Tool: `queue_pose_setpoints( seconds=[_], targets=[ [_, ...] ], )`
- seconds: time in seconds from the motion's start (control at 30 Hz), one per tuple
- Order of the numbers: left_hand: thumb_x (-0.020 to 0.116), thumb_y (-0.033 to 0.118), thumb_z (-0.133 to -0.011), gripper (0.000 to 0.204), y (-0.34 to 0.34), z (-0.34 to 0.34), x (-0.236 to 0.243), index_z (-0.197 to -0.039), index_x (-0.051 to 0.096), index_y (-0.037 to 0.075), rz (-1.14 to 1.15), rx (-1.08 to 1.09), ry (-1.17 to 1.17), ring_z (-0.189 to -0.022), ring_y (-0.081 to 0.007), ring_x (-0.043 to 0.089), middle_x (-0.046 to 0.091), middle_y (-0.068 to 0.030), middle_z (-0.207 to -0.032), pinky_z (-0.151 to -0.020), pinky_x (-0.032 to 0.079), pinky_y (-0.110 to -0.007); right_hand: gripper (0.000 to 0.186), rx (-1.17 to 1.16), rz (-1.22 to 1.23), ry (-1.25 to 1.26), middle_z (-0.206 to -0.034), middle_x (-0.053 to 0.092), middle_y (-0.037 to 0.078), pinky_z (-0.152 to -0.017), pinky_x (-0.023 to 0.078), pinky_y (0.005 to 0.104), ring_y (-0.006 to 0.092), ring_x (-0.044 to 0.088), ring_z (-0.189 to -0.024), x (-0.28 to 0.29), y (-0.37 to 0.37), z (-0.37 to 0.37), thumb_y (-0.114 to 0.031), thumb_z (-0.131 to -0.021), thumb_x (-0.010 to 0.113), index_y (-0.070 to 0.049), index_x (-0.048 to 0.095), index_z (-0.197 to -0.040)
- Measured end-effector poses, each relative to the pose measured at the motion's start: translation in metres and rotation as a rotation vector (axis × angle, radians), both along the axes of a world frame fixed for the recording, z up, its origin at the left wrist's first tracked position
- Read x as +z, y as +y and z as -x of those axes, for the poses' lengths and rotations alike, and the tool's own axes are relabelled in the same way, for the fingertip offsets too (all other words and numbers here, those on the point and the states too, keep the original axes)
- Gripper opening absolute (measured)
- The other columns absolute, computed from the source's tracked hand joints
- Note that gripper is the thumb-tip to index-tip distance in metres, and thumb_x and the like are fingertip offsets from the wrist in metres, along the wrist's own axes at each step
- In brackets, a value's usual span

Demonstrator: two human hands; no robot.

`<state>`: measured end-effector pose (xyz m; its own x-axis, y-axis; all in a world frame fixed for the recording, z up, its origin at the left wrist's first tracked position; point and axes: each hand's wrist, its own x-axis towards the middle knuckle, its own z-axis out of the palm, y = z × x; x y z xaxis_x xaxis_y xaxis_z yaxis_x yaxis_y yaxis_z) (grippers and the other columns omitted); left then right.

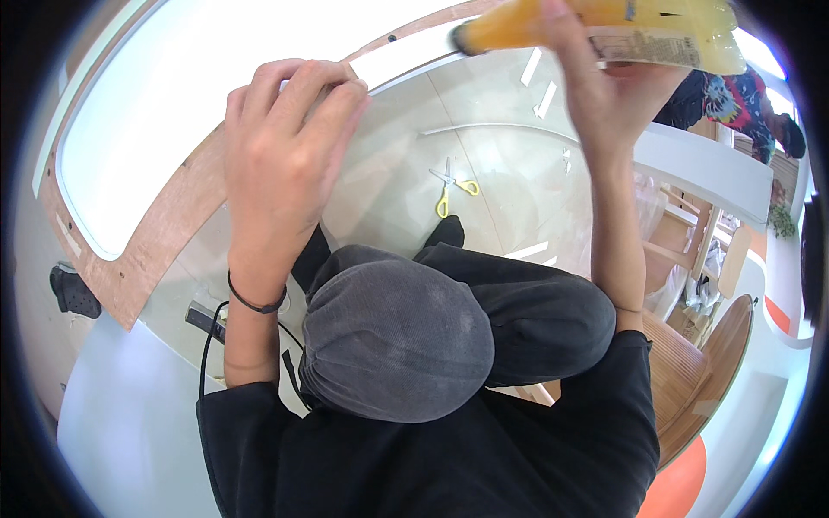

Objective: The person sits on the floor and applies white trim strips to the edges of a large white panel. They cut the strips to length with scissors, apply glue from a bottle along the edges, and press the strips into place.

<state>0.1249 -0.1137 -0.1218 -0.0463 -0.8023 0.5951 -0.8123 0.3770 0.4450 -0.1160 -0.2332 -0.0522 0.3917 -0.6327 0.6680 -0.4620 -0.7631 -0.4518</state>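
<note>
Right fingers (570, 39): wrapped around the bottle, thumb along its near side, clamped on it.
Left fingers (335, 105): bent, with thumb and forefinger tips close together at the left end of the white strip; I cannot tell whether they pinch it or only press the edge.
Bottle (509, 26): far and right of centre, yellow-amber, tipped onto its side in the right hand, its dark tip (461, 39) turned left and just beside the strip; contact there is too blurred to tell.
White strip (406, 59): running along the far edge, between the left fingers and the bottle's tip.
Wooden rim (177, 194): a curved brown border around a bright white panel (147, 112); left of the left hand its wood shows bare.
Progress: judged from how things lie, work at the edge is under way, not finished; the strip is in place beside the rim, with the bottle at its right end. No bead or smear from the bottle can be made out.
Left over: the bare stretch of rim carries no strip; whether it needs one cannot be told.
Scissors (443, 198): yellow-handled, blades spread, lying unused on the floor (380, 186).
White scraps (545, 99): on the floor, right of the scissors.
</note>
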Motion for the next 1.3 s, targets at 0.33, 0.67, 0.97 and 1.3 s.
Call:
queue_pose_setpoints(
  seconds=[0.33,0.67,0.97,1.3],
  targets=[
    [0.079,0.012,-0.076,0.016,0.001,0.002,0.001,-0.089,0.070,0.011,-0.005,0.018,-0.018,-0.097,-0.0207,0.060,0.066,0.0035,-0.097,-0.078,0.044,-0.035,0.047,-0.083,-0.037,-0.159,-0.111,0.059,0.012,-0.085,0.053,0.0312,0.0188,0.061,-0.098,-0.002,-0.003,0.003,-0.004,-0.090,0.072,0.002,0.043,-0.126],
    [0.077,0.010,-0.075,0.015,0.001,0.002,-0.002,-0.086,0.067,0.010,0.023,0.023,-0.009,-0.096,-0.0201,0.059,0.065,0.0046,-0.096,-0.075,0.043,-0.035,0.046,-0.343,0.129,0.076,-0.112,0.060,0.012,-0.085,0.052,0.0311,0.0180,0.061,-0.099,0.010,-0.058,0.046,-0.010,-0.090,0.073,0.002,0.046,-0.125],
    [0.079,0.014,-0.078,0.013,0.002,-0.003,-0.003,-0.090,0.073,0.010,-0.001,0.007,-0.031,-0.095,-0.0209,0.061,0.068,0.0023,-0.094,-0.075,0.045,-0.034,0.056,-0.336,-0.491,-0.309,-0.112,0.062,0.016,-0.079,0.061,0.0361,0.0235,0.066,-0.102,0.007,-0.100,0.082,-0.015,-0.086,0.078,0.005,0.046,-0.127],
    [0.069,0.010,-0.074,0.012,0.001,-0.001,-0.006,-0.086,0.068,0.011,0.060,0.028,-0.052,-0.098,-0.0170,0.060,0.063,0.0033,-0.096,-0.078,0.045,-0.034,0.048,-0.274,-0.012,-0.135,-0.111,0.064,0.016,-0.077,0.062,0.0315,0.0220,0.069,-0.096,0.007,-0.079,0.056,-0.015,-0.085,0.080,0.006,0.054,-0.119]
  ],
)
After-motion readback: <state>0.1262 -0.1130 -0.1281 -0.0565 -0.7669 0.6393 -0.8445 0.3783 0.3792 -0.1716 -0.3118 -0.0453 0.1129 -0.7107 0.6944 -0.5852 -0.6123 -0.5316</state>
